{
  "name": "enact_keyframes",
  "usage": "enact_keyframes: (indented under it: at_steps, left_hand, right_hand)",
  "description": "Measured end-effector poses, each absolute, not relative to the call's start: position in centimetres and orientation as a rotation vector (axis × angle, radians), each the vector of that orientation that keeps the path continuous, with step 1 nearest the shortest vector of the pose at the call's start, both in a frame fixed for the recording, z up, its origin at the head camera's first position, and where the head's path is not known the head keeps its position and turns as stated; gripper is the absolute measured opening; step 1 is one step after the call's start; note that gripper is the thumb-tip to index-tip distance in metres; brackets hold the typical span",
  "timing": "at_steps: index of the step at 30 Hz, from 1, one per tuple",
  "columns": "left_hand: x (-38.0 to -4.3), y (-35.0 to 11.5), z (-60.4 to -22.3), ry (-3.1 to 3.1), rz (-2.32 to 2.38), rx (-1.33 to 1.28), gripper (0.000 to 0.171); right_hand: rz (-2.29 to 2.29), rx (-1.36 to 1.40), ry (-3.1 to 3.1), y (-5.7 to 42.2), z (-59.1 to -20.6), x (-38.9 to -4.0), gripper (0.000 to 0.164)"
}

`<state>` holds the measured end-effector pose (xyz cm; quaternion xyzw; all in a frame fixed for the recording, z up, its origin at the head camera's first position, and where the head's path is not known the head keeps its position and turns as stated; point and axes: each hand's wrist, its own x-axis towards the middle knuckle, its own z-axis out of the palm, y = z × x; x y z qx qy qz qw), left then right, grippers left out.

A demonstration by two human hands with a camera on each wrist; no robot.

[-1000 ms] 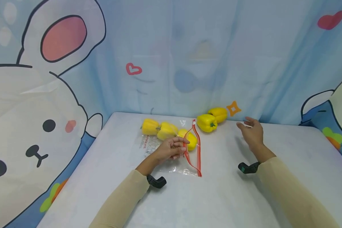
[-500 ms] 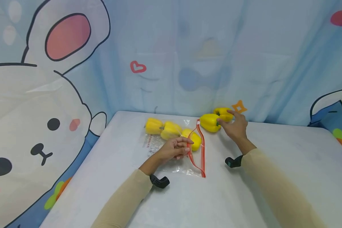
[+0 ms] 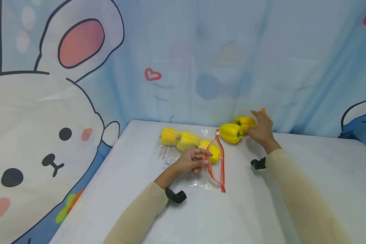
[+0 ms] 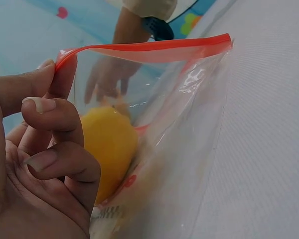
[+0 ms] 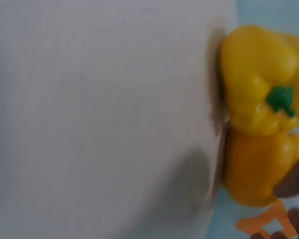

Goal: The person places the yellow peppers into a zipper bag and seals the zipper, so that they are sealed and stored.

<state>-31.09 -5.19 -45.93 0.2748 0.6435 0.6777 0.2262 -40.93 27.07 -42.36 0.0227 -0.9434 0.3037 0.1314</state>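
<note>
Since half a second ago your right hand [image 3: 261, 128] has slid right, off the shiny yellow bell pepper with a green stem in front [image 3: 229, 133], over to the matching yellow bell pepper behind it [image 3: 244, 124]. Fingers are apart, not gripping; can't tell if the thumb touches. Your left hand [image 3: 190, 161] is pinching the red zip edge of the clear plastic bag [image 3: 222, 166] between thumb and finger, mouth gaping, with three more yellow peppers [image 3: 187, 140] inside.

The loose pair look like fakes to me, so probably light, firmish, kinda slick. I'd wrap the fat sides, not the stem. Bag's floppy; pinch near the zip.

White table [image 3: 231, 217] looks smooth, so stuff might roll. Behind it hangs a pale blue cartoon curtain [image 3: 177, 98], tight against the rear pepper.
</note>
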Motion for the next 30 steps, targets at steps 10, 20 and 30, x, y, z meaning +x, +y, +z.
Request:
enact_keyframes:
  at_steps: [10,20,30]
  left_hand:
    - [-31.0,-5.0,-45.8,1.749,1.857,0.740,0.033]
    - [-30.9,-5.2,-45.6,1.766,1.853,0.740,0.033]
    - [-31.1,-5.3,-45.9,1.756,1.865,0.762,0.033]
  right_hand:
    - [0.622,0.178,-2.946,28.3,-43.7,-42.6,0.082]
    - [0.566,0.194,-2.919,28.2,-43.8,-42.5,0.067]
    - [0.447,0.179,-2.940,28.1,-43.2,-41.7,0.070]
